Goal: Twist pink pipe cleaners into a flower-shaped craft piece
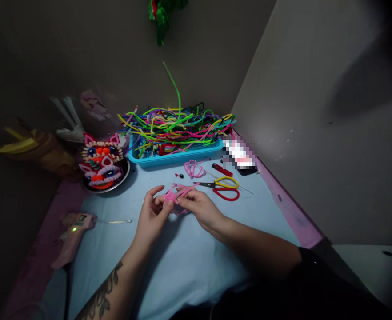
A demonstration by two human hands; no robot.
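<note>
My left hand [152, 212] and my right hand [198, 206] meet over the middle of the light blue table cover [182, 262]. Between their fingertips is a small shape bent from pink pipe cleaner [173, 195], and both hands pinch it. The left thumb and fingers grip its left side, while the right fingers close on its right side. Just behind the hands, a second coil of pink pipe cleaner [194, 168] lies loose on the cover.
A blue tray [179, 156] heaped with pipe cleaners in many colours stands at the back. Scissors [223, 186], a red lighter [221, 169] and a phone [241, 155] lie right. A pipe-cleaner figure on a plate [102, 165] and a glue gun [73, 235] sit left.
</note>
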